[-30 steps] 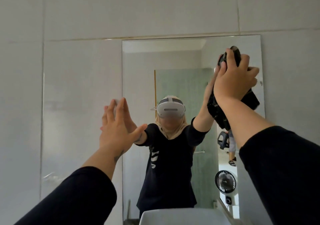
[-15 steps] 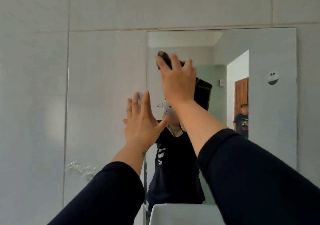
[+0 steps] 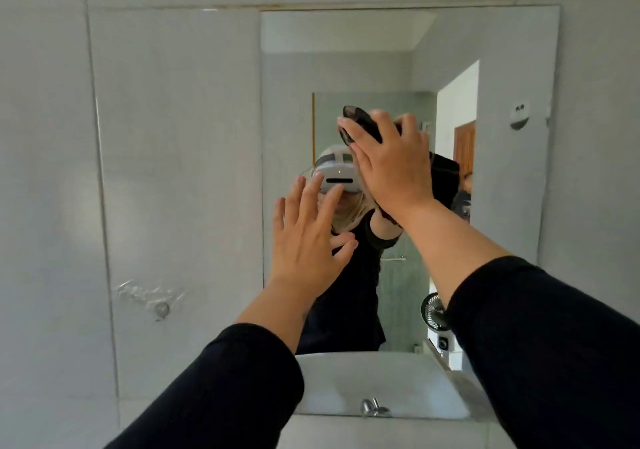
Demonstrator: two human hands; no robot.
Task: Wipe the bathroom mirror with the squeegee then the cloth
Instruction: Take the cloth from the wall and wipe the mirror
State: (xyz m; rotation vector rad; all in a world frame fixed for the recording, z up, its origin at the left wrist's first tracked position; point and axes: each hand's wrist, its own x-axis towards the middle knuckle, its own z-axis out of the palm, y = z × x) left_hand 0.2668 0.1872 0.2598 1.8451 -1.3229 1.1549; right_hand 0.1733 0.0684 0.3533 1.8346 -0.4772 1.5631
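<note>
We find no readable text, label, brand, number or sign anywhere: nothing legible on the frameless rectangular wall mirror, the pale grey wall tiles, or the white ceramic washbasin below it.

The right hand, pressing the dark cloth to the mirror, has swept from the glass's upper right corner toward its middle and dropped lower. The left hand, fingers spread, has shifted from the mirror's left edge onto the glass. More of the sink now shows below.
</note>
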